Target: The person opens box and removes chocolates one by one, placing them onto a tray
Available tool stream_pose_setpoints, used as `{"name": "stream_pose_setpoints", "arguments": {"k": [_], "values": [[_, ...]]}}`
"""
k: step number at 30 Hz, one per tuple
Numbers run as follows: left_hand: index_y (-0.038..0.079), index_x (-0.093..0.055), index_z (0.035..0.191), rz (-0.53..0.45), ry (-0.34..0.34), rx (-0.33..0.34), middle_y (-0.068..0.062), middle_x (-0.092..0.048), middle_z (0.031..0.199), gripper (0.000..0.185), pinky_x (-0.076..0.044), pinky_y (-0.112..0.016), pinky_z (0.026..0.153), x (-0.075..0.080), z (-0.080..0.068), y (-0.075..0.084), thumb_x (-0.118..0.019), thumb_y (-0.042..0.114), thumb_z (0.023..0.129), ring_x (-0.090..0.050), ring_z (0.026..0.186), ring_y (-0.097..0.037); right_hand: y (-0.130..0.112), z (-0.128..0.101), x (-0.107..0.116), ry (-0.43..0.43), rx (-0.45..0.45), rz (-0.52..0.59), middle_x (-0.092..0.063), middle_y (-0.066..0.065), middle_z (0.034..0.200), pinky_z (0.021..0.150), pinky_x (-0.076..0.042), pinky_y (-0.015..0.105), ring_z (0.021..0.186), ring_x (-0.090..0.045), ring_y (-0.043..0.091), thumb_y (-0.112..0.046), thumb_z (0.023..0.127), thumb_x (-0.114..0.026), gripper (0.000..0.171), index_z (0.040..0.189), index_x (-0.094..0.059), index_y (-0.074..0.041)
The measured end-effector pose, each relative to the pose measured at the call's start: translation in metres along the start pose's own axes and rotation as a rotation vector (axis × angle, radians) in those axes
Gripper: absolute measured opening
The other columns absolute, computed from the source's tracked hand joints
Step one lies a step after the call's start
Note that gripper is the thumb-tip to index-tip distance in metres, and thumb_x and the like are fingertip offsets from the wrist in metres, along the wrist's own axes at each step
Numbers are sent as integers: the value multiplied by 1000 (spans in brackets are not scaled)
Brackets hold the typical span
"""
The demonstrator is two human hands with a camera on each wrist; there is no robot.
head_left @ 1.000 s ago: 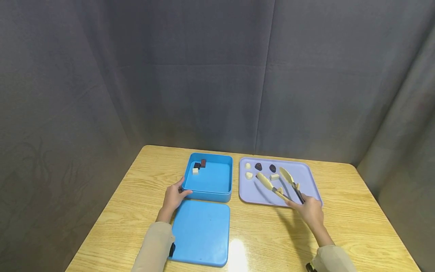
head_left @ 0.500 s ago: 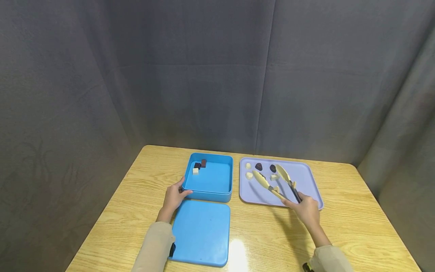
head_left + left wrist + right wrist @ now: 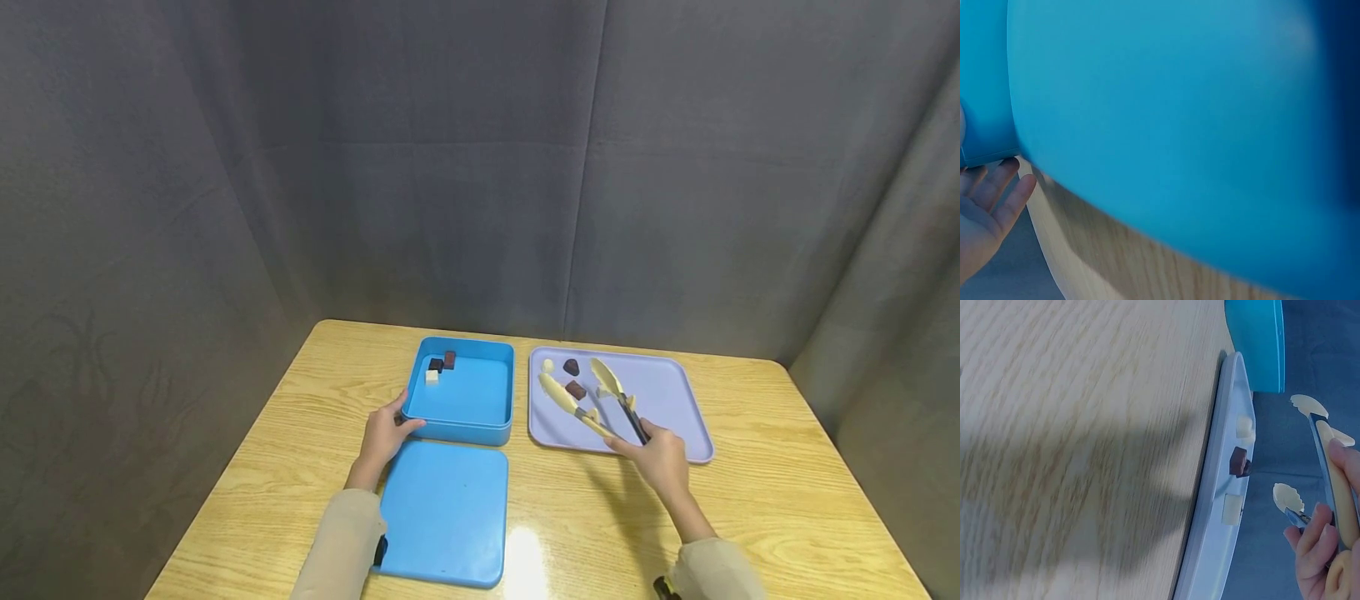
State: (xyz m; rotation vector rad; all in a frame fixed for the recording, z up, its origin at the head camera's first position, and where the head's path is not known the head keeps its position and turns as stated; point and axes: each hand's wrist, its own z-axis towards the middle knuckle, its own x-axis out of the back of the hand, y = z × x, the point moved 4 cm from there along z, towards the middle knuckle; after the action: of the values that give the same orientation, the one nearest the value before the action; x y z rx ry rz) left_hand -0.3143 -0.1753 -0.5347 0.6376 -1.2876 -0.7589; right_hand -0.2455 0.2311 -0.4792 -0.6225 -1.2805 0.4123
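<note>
Right hand (image 3: 654, 454) grips my spread tongs (image 3: 592, 398) over the brown piece (image 3: 575, 389) on the tray (image 3: 675, 400); left hand (image 3: 382, 435) steadies the box (image 3: 461, 427); next I judge: pinch.

Setting: staged recording booth, not a lived-in room.
I saw grey fabric curtains (image 3: 480, 167) closing in a small wooden table (image 3: 765, 500) on three sides; on it sat only a blue box (image 3: 461, 392), its lid (image 3: 446, 512) and a lavender tray (image 3: 660, 392).
</note>
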Motion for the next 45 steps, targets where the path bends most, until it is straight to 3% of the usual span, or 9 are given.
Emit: {"name": "stream_pose_setpoints", "arguments": {"k": [12, 35, 45], "values": [[-2, -40, 131, 14, -7, 25, -20, -43, 129, 66, -41, -42, 90, 0, 0, 1, -70, 18, 76, -43, 116, -32, -15, 2, -10, -28, 4, 30, -53, 31, 111, 72, -46, 50, 95, -55, 43, -42, 68, -75, 78, 117, -51, 14], [-3, -40, 131, 7, -9, 6, -21, -43, 128, 65, -40, -42, 90, 2, -2, 2, -70, 17, 77, -42, 116, -33, -47, 2, -34, -62, 49, 40, -56, 28, 110, 68, -48, 47, 91, -58, 38, -39, 66, -76, 76, 117, -52, 11], [-3, -40, 131, 13, -12, 13, -21, -43, 128, 66, -40, -44, 90, 2, 0, 2, -70, 18, 77, -42, 117, -33, -55, 0, -41, -75, 56, 37, -58, 26, 107, 60, -48, 42, 82, -59, 32, -38, 65, -77, 74, 117, -54, 9]]}}
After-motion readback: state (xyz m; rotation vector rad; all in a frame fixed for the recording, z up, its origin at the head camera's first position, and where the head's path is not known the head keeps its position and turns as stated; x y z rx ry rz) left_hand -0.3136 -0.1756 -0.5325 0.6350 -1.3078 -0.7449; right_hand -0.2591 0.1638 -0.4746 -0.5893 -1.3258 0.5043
